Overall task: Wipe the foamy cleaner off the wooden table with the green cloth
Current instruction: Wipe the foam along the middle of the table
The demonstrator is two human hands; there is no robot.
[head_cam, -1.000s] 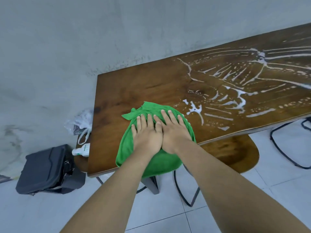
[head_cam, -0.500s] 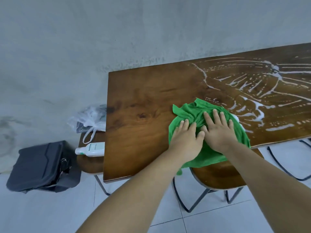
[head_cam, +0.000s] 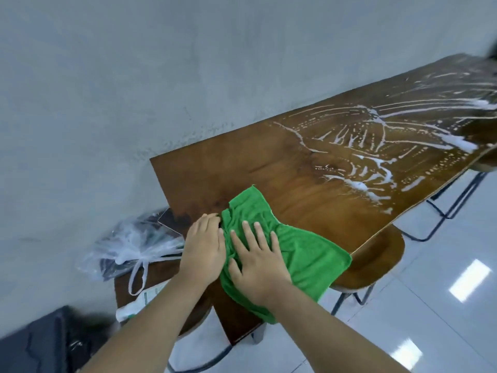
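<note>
The green cloth [head_cam: 309, 254] lies spread on the near left end of the wooden table [head_cam: 295, 170], one corner hanging over the front edge. My right hand [head_cam: 255, 257] presses flat on the cloth with fingers spread. My left hand [head_cam: 205, 246] lies next to it at the cloth's bunched left edge, fingers together, partly on bare wood. White foam streaks [head_cam: 360, 185] cover the table's right half, with thicker foam [head_cam: 457, 141] farther right. The wood around the cloth looks dark and foam-free.
A clear plastic bag [head_cam: 134, 243] and a white bottle [head_cam: 137, 300] rest on a low wooden stool left of the table. A dark bag [head_cam: 35, 343] sits on the tiled floor. A round wooden stool [head_cam: 376, 259] and black metal legs [head_cam: 451, 208] stand under the front edge. A grey wall is behind.
Both hands swept the cloth right into the foam, then back left to the table's left end. The foam patch near the front edge is gone where the cloth passed.
</note>
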